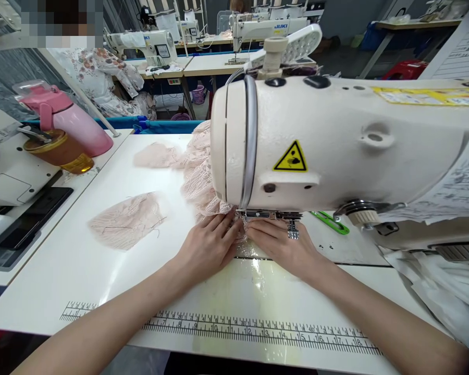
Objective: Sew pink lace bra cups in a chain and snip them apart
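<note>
My left hand [209,245] lies palm down on the white table, fingers pressed flat on pale pink lace fabric [199,177] just left of the needle area. My right hand [277,242] lies beside it, fingers together on the same lace under the presser foot [258,214] of the cream sewing machine [336,140]. The fingertips of both hands almost meet at the foot. The lace runs back behind the machine head. A separate pink lace piece [127,221] lies on the table to the left.
A pink bottle [76,122] and an amber cup [60,151] stand at the left beside a control box [8,166]. Green tweezers [330,221] lie behind the foot. Papers [453,192] hang at the right. A person in a floral top [101,78] sits beyond; more sewing machines stand behind.
</note>
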Available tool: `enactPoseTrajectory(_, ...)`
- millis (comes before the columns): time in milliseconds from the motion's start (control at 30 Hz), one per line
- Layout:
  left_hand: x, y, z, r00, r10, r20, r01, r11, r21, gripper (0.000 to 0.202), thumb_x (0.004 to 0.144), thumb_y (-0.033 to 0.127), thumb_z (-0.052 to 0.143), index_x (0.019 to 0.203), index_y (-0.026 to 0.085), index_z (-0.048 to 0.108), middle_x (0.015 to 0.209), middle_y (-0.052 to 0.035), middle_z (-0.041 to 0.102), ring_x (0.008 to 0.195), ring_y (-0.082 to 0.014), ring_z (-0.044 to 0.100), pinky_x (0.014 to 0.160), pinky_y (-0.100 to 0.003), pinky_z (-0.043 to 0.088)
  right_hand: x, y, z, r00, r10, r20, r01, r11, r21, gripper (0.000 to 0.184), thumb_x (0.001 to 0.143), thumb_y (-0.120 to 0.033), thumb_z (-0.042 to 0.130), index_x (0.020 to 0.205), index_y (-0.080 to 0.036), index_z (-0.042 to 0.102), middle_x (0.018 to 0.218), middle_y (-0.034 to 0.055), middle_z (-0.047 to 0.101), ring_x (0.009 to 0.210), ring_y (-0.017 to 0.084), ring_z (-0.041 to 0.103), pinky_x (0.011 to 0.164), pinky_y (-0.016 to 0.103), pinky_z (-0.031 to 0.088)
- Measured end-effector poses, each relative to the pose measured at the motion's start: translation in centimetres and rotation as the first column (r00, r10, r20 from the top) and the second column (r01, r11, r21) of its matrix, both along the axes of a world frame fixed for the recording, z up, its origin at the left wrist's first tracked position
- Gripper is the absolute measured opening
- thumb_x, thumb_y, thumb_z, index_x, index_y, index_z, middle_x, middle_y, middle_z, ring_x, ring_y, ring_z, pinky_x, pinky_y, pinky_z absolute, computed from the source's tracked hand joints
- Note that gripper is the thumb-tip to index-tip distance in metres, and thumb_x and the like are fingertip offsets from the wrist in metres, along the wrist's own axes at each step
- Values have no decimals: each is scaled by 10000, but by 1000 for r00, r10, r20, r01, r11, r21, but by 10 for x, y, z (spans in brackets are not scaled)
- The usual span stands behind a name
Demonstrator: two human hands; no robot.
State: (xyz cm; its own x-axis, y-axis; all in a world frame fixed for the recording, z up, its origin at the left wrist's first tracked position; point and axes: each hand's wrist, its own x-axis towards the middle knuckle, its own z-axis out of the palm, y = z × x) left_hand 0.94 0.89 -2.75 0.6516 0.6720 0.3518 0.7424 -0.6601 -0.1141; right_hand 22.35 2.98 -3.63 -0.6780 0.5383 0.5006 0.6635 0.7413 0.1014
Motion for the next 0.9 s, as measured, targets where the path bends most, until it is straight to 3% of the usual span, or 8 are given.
enactPoseTrajectory(100,1,0,-1,1000,12,7,-12,1000,-9,369,923,239,489,1225,67,612,1206,-173,662,1103,-275,637,923,-411,540,2,-1,3,1000,-22,8,21,999,27,217,932,-125,500,996,-235,676,1042,-36,728,684,116,589,638,319,399)
enactPoseTrajectory(233,2,0,-2,999,23,24,-23,1000,-14,372,920,251,510,1228,65,607,1198,-181,663,1115,-284,630,925,-416,533,5,3,1,1000,6,-12,-6,999,-36,285,937,-103,462,1072,-244,669,1130,-27,714,758,134,637,712,334,455)
enactPoseTrajectory(433,5,1,-3,998,42,53,-41,999,-16,361,928,252,502,1219,70,613,1210,-182,657,1126,-297,627,896,-423,548,3,14,-14,978,26,-206,-65,980,-189,330,956,-164,432,1049,-335,699,1006,-21,733,847,174,667,780,369,518)
enactPoseTrajectory(567,4,1,-3,997,54,55,-53,999,-9,349,942,262,497,1219,88,617,1218,-177,655,1142,-305,621,891,-433,552,0,13,-11,967,-24,-255,-40,969,-245,303,964,-196,446,1011,-323,717,978,-10,735,856,174,672,760,353,524)
enactPoseTrajectory(800,-1,-1,-2,993,-112,27,109,990,94,277,939,124,493,1175,94,635,1244,-103,656,1164,-237,618,1003,-397,523,4,0,-2,989,11,-150,-33,988,-149,194,935,-298,567,1051,-246,713,1132,-6,721,883,163,681,813,337,470)
enactPoseTrajectory(900,-5,-2,-3,992,-117,55,112,990,84,275,952,162,474,1156,77,639,1193,-105,683,1121,-240,644,976,-403,547,5,-2,-6,988,39,-150,-71,975,-212,235,944,-363,547,1060,-250,718,1173,6,702,839,147,669,768,322,468)
